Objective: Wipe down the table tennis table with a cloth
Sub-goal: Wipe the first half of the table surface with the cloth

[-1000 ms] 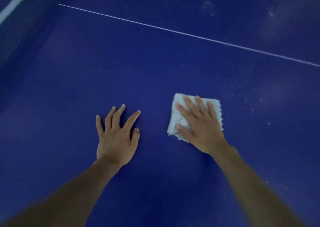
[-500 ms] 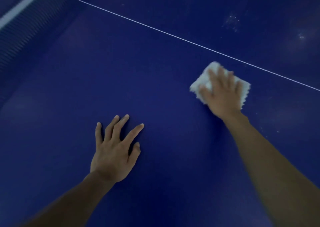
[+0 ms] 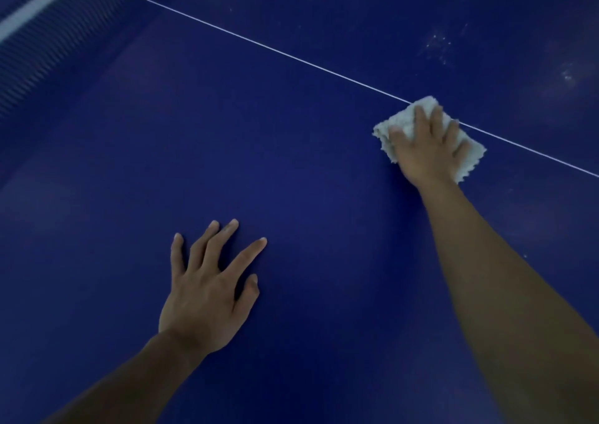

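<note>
Two hands flat on dark blue table tennis table (image 3: pixel 291 170); right hand (image 3: pixel 428 146), fingers spread, presses pale folded terry cloth (image 3: pixel 390 128) onto thin white painted line (image 3: pixel 275 50); left hand (image 3: pixel 207 289) splayed, bracing, well short of line; mid-wipe, by my judgement; next pass should cross line to whitish dust specks (image 3: pixel 437 44); dim light.

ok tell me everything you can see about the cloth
The cloth is a small off-white piece, fluffy like terry or microfibre, with a zigzag-cut edge showing on its near right side. It looks folded into a rough rectangle and lies flat on the blue table, its far corner over the thin white line. The right hand presses on it with spread fingers and covers its middle, so only the edges show. Nothing else touches it.
</note>
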